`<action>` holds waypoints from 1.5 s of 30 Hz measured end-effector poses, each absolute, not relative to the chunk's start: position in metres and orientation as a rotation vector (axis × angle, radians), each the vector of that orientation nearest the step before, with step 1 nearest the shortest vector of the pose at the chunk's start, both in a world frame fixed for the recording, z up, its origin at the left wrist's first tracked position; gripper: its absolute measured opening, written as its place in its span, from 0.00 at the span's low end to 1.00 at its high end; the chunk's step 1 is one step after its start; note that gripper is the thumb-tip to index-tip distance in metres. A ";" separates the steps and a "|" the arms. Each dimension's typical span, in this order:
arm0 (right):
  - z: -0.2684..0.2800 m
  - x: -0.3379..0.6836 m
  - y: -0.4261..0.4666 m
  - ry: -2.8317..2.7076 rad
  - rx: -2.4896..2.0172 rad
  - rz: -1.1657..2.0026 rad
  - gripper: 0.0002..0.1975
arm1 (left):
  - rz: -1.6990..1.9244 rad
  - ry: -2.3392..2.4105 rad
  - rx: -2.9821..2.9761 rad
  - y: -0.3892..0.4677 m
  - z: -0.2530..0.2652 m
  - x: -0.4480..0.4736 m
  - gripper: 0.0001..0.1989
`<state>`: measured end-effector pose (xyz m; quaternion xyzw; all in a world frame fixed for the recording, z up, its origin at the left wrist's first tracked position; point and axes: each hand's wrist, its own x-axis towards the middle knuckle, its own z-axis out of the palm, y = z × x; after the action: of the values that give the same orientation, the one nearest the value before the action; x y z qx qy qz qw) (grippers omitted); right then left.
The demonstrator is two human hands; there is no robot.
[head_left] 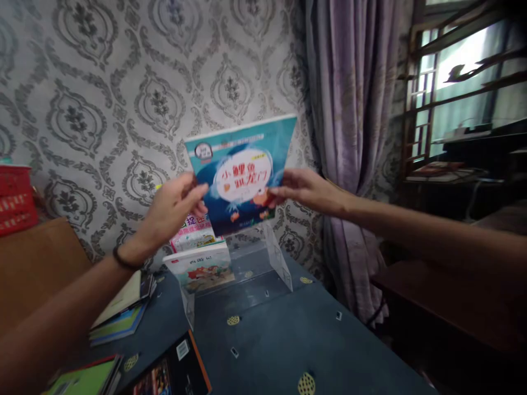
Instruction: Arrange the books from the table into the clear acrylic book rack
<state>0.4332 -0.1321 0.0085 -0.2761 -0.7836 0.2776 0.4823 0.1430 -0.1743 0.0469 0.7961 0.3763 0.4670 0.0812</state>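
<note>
I have a thin rectangular teal-and-blue book (244, 178), white oval on its cover lettered in red, tilted in mid-air above a clear plastic rack (279, 258); my right hand (303, 187) pinches its right edge, thumb in front; my left hand (173, 204) is half-curled at its left edge, whether gripping I cannot tell from here; below, a pale illustrated book (209, 270) stands in the rack. Under everything, I see a dark-blue patterned tablecloth (280, 329).
</note>
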 end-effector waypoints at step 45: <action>-0.048 0.427 0.036 -1.665 -1.061 0.885 0.11 | 0.840 1.921 2.949 -0.018 0.060 0.177 0.15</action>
<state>0.4267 0.0355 -0.0482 -0.4329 -0.6793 0.3611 0.4698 0.1770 -0.0181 0.0603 0.7920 0.5159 0.2257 -0.2359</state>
